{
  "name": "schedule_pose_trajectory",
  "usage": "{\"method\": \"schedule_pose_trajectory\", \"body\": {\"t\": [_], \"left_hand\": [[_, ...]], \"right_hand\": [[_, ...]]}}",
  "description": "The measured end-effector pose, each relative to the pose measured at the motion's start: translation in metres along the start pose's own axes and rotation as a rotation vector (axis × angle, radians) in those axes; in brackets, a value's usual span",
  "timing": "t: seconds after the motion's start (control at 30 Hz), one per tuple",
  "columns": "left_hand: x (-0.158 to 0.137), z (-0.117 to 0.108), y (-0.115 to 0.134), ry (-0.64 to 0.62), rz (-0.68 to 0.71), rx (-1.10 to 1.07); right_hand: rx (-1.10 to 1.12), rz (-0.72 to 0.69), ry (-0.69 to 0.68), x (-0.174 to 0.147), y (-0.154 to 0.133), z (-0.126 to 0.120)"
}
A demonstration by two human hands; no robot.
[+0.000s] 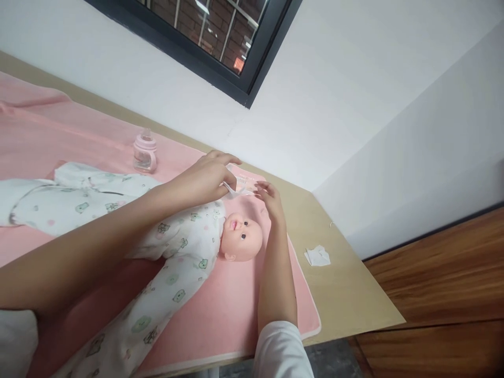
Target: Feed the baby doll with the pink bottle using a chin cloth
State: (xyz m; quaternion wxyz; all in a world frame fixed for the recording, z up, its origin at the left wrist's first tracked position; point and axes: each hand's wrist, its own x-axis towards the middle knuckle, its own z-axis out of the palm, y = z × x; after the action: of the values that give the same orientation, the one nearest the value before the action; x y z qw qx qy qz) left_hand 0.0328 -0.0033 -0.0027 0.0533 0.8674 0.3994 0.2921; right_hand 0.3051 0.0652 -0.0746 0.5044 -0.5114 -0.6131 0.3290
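Observation:
My left hand reaches across above the doll's shoulder, thumb and fingers pinching a thin white wipe. Beneath and beyond it lies a pink-and-white wipes pack, partly covered by my hands. My right hand is at the pack's right side, fingers curled onto its near edge; exactly what the fingertips grip is hard to see. A baby doll lies on its back between my arms, head to the right, dressed in a white animal-print suit. My left forearm crosses over its body.
A pink baby bottle with handles stands on the pink mat beyond the doll. One crumpled white tissue lies on the wooden table at right. A white wall with a dark-framed window rises behind.

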Motion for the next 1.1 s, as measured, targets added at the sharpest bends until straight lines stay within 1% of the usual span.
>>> {"method": "schedule_pose_trajectory", "body": {"t": [0.1,0.2,0.27,0.37,0.5,0.63,0.73,0.83,0.9,0.97,1.03,1.1], "left_hand": [[0.001,0.000,-0.002,-0.002,-0.009,0.030],[0.002,0.000,-0.006,0.017,-0.031,0.056],[0.002,0.000,-0.010,0.037,-0.041,0.053],[0.002,-0.003,-0.016,0.066,-0.033,0.037],[0.001,-0.007,-0.022,0.076,-0.041,0.029],[0.002,-0.008,-0.024,0.111,-0.075,0.031],[0.003,-0.011,-0.029,0.129,-0.095,0.022],[0.002,-0.023,-0.038,0.126,-0.135,-0.030],[-0.001,-0.036,-0.047,0.095,-0.243,-0.097],[-0.006,-0.051,-0.059,0.079,-0.384,-0.140],[-0.011,-0.064,-0.073,0.118,-0.486,-0.115],[-0.015,-0.073,-0.088,0.157,-0.622,-0.042]], "right_hand": [[-0.044,-0.202,-0.192,-0.015,-0.054,0.011],[-0.101,-0.333,-0.354,-0.038,-0.095,0.030],[-0.176,-0.374,-0.408,-0.050,-0.108,0.043],[-0.243,-0.385,-0.405,-0.057,-0.109,0.056],[-0.204,-0.352,-0.345,-0.049,-0.097,0.060],[-0.155,-0.286,-0.235,-0.039,-0.087,0.057],[-0.080,-0.197,-0.117,-0.033,-0.080,0.052],[-0.032,-0.131,0.037,-0.028,-0.073,0.044],[-0.023,-0.102,0.134,-0.023,-0.068,0.037],[-0.022,-0.086,0.221,-0.019,-0.062,0.030],[-0.007,-0.084,0.290,-0.016,-0.058,0.023],[0.008,-0.073,0.345,-0.013,-0.055,0.017]]}}
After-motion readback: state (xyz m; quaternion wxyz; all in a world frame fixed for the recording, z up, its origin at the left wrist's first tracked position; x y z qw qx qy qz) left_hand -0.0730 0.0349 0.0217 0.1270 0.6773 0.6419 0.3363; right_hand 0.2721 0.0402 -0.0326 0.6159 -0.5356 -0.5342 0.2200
